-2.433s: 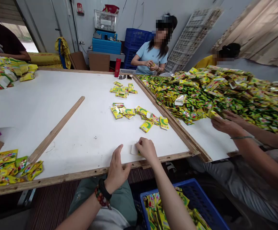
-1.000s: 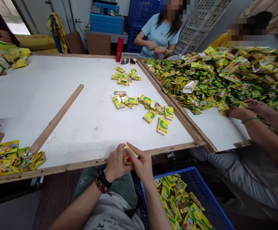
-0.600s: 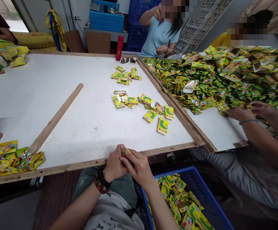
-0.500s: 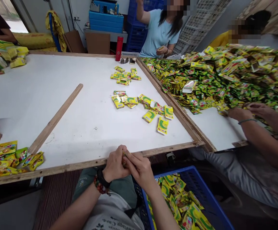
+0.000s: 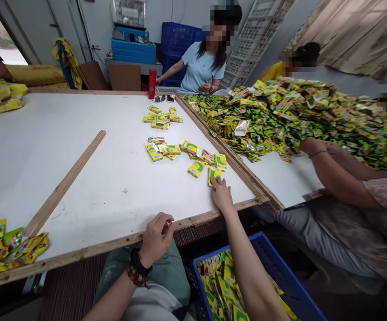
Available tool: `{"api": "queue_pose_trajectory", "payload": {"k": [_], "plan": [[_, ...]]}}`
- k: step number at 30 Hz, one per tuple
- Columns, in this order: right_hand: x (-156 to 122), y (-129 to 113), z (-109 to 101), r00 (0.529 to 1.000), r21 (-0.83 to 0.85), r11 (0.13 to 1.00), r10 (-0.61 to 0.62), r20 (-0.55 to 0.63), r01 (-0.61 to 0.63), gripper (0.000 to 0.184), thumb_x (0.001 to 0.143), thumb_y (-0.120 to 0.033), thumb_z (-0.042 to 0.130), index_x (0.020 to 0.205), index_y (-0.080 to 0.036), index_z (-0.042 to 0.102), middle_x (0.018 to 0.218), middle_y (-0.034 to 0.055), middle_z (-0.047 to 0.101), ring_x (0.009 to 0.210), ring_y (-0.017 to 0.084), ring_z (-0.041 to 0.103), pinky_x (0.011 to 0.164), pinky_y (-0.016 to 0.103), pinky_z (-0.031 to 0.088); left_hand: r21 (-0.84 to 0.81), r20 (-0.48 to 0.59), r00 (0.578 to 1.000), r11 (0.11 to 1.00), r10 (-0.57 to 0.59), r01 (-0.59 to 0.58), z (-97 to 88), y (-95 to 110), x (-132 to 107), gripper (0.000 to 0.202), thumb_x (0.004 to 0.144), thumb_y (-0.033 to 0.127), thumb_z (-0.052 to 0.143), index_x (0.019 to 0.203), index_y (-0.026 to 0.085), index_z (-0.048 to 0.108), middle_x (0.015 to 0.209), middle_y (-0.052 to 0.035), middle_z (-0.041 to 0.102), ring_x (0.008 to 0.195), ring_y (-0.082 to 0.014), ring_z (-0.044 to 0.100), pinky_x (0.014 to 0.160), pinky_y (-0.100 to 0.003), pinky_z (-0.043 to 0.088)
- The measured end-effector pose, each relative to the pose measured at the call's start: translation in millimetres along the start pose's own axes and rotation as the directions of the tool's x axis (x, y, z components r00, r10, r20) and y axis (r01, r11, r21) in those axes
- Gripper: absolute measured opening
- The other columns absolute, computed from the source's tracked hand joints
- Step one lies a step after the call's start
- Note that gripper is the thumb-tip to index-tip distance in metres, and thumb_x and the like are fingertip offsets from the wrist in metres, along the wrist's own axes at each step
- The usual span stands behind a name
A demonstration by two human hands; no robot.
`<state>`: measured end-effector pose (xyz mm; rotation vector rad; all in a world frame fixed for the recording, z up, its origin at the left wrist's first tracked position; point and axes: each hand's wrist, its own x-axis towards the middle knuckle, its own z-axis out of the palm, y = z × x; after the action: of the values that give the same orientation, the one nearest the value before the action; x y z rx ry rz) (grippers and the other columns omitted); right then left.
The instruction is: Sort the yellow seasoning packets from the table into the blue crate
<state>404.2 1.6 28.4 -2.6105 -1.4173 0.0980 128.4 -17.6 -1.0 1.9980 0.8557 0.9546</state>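
My right hand (image 5: 222, 194) stretches over the white table (image 5: 79, 178), its fingertips resting on a yellow-green packet (image 5: 213, 173) near the table's right wooden rim. This packet is the nearest of a loose row of similar packets (image 5: 166, 149). My left hand (image 5: 156, 236), with a dark band and beads at the wrist, sits at the table's front edge. Its fingers are loosely curled and nothing shows in them. A blue crate (image 5: 280, 278) with several packets (image 5: 220, 285) in it stands on the floor below my right arm.
A wooden strip (image 5: 66, 183) lies diagonally across the table. More packets (image 5: 9, 245) lie at the front left. A big heap of packets (image 5: 296, 116) covers the right table, where another person's hands (image 5: 313, 146) work. A person in a blue shirt (image 5: 201, 67) sits behind a red bottle (image 5: 152, 84).
Both my hands were closed together on one packet at the table's front edge. Now they are apart. My right hand has reached forward to a packet on the table, and the held packet is gone.
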Motion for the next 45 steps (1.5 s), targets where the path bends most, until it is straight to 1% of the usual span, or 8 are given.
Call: {"api": "queue_pose_trajectory", "payload": {"k": [5, 8, 12, 22, 30, 34, 41, 45], "plan": [[-33.2, -24.5, -36.6, 0.983, 0.150, 0.972, -0.182, 0.009, 0.179, 0.038, 0.094, -0.023, 0.039, 0.120, -0.016, 0.066, 0.085, 0.0116, 0.075, 0.078, 0.025, 0.068, 0.075, 0.035, 0.049, 0.253, -0.137, 0.984, 0.965, 0.111, -0.074, -1.2, 11.1, 7.1, 0.075, 0.084, 0.033, 0.064, 0.145, 0.020, 0.023, 0.143, -0.0177, 0.042, 0.136, -0.0335, 0.037, 0.103, -0.051, 0.044], [-76.6, -45.7, -61.6, 0.900, 0.533, 0.783, -0.427, 0.087, 0.320, 0.033, 0.093, -0.034, 0.046, 0.107, -0.019, 0.073, 0.080, 0.0050, 0.075, 0.070, 0.021, 0.066, 0.064, 0.028, 0.049, 0.329, -0.034, 0.977, 0.926, 0.209, -0.186, -1.8, 18.9, 18.4, 0.096, 0.075, 0.038, 0.072, 0.148, 0.020, 0.013, 0.147, -0.0180, 0.037, 0.141, -0.0385, 0.028, 0.110, -0.061, 0.032], [-107.6, -68.4, -61.9, 0.920, 0.920, 0.391, -0.369, 0.132, 0.025, 0.037, 0.084, -0.044, 0.062, 0.109, -0.019, 0.073, 0.089, 0.0052, 0.076, 0.079, 0.022, 0.068, 0.066, 0.030, 0.054, 0.250, 0.061, 0.996, 0.965, 0.071, -0.084, 1.8, 18.0, 19.1, 0.080, 0.074, 0.031, 0.067, 0.141, 0.022, 0.025, 0.117, -0.0101, 0.064, 0.094, -0.0276, 0.068, 0.080, -0.044, 0.057], [-129.6, -96.7, -3.5, 0.875, 0.852, -0.207, -0.185, 0.448, -0.480, 0.042, 0.055, -0.031, 0.087, 0.094, -0.020, 0.077, 0.079, 0.0026, 0.075, 0.070, 0.018, 0.066, 0.069, 0.029, 0.055, 0.116, -0.126, 0.978, 0.982, 0.166, -0.152, 19.4, 1.6, -4.0, 0.054, 0.074, 0.023, 0.060, 0.123, 0.025, 0.036, 0.102, -0.0047, 0.062, 0.082, -0.0198, 0.065, 0.067, -0.031, 0.053], [-132.6, -92.7, -10.4, 0.942, 0.987, 0.113, -0.303, 0.141, -0.111, 0.023, 0.077, -0.033, 0.071, 0.098, -0.026, 0.078, 0.105, 0.0048, 0.075, 0.100, 0.025, 0.067, 0.090, 0.039, 0.052, 0.183, -0.054, 0.995, 0.980, 0.088, -0.076, 16.8, -2.6, -3.7, 0.071, 0.074, 0.030, 0.059, 0.134, 0.018, 0.023, 0.125, -0.0163, 0.055, 0.101, -0.0286, 0.064, 0.075, -0.040, 0.054], [-144.3, -95.4, -6.4, 0.961, 0.951, 0.292, -0.274, -0.020, 0.103, 0.030, 0.079, -0.030, 0.070, 0.109, -0.027, 0.073, 0.106, 0.0050, 0.075, 0.092, 0.027, 0.071, 0.084, 0.041, 0.055, 0.207, 0.007, 1.000, 0.978, -0.025, 0.023, 15.5, -0.8, -3.6, 0.058, 0.073, 0.035, 0.058, 0.125, 0.018, 0.037, 0.103, -0.0108, 0.063, 0.077, -0.0256, 0.067, 0.063, -0.036, 0.052], [-137.3, -97.1, -5.2, 0.973, 0.946, 0.324, -0.206, 0.100, -0.029, 0.032, 0.087, -0.038, 0.060, 0.111, -0.020, 0.072, 0.100, 0.0031, 0.076, 0.079, 0.023, 0.071, 0.070, 0.033, 0.056, 0.186, -0.026, 0.998, 0.981, -0.052, 0.056, 13.4, 4.0, 0.6, 0.055, 0.070, 0.035, 0.060, 0.118, 0.018, 0.039, 0.088, -0.0055, 0.063, 0.069, -0.0241, 0.065, 0.056, -0.032, 0.047], [-136.6, -95.1, -11.5, 0.911, 0.833, 0.501, -0.412, -0.007, 0.233, 0.042, 0.091, -0.036, 0.056, 0.129, -0.020, 0.060, 0.101, 0.0072, 0.076, 0.080, 0.022, 0.069, 0.071, 0.032, 0.055, 0.128, -0.034, 0.991, 0.983, -0.128, 0.132, 12.1, 2.7, -0.4, 0.050, 0.073, 0.036, 0.061, 0.115, 0.020, 0.039, 0.082, -0.0029, 0.061, 0.063, -0.0210, 0.061, 0.053, -0.029, 0.043]]}}
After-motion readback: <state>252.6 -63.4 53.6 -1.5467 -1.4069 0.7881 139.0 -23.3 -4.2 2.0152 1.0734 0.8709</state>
